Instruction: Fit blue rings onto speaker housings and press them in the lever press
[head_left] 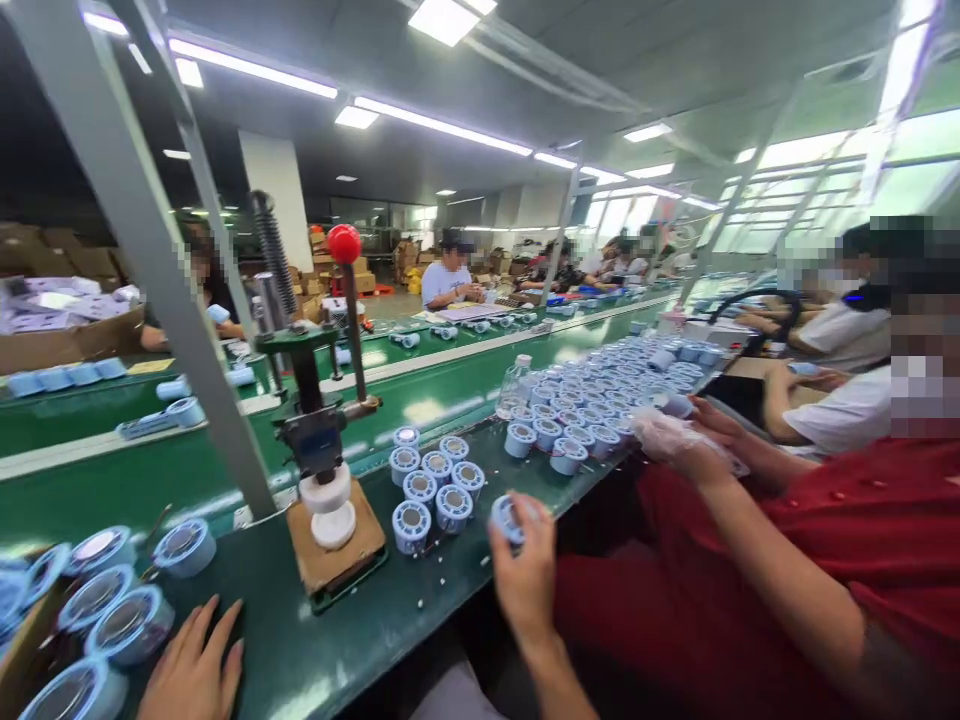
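Note:
My right hand (529,570) grips a light-blue round plastic housing (507,520) at the front edge of the green bench. Fingers spread, my left hand (196,665) lies on the bench top and holds nothing. Beside it are several blue housings (129,622) with grey metal discs on top, some in a cardboard box at the left edge. Between my hands stands a hand-lever press (315,440) with a red ball knob and white round pads. A small group of blue housings (420,487) sits upright to the right of the press, left of my right hand.
A co-worker in red sits close on my right, one gloved hand (686,445) at a large array of blue housings (577,400). A clear bottle (515,385) stands behind them. Grey posts (172,270) rise by the green conveyor (420,405). Small white bits lie on the bench.

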